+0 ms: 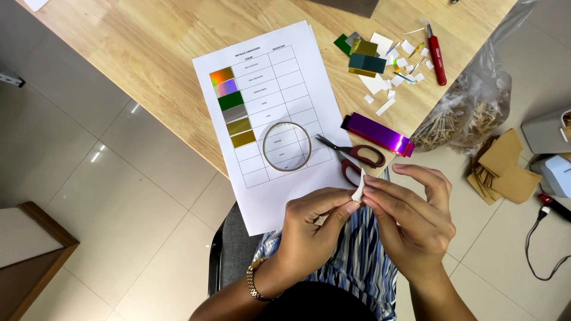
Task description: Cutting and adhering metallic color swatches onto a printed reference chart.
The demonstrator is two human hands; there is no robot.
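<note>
Pale wooden table (148, 53) above glossy grey tiled floor (119, 202).

Both forearms reach in from the lower edge, wrists bent inward; the left hand (306, 229) and right hand (410, 217) meet at the fingertips, thumbs and forefingers pinched together; remaining fingers curl loosely.

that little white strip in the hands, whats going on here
A person seated at a wooden table pinches a small white strip between the fingertips of both the left hand and right hand. On the table lie a sheet with colour swatches, a tape ring, red-handled scissors and a purple foil roll.
</note>
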